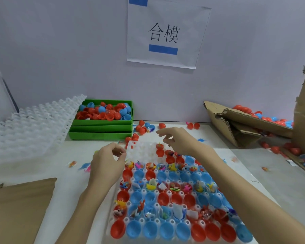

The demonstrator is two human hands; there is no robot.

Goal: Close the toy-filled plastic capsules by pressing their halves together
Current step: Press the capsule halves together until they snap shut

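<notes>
A white plastic holder tray [141, 147] lies before me, its rows filled with red and blue capsule halves [167, 198]; alternate rows hold small toys and folded papers, the others are empty shells. The far-left cells of the tray are bare. My left hand [109, 162] hovers at the tray's far-left edge with fingers curled and thumb meeting fingertips; I cannot see anything in it. My right hand [176, 138] hangs above the far rows, fingers spread and loosely bent, just over a red half [159, 146]. Nothing shows in it.
Stacked green bins [100, 132] with loose red and blue halves stand at the back left, beside a pile of white trays [30, 127]. Closed red capsules [141, 129] lie behind the tray. A torn cardboard box [245, 125] with capsules sits right. Brown cardboard [19, 208] lies near left.
</notes>
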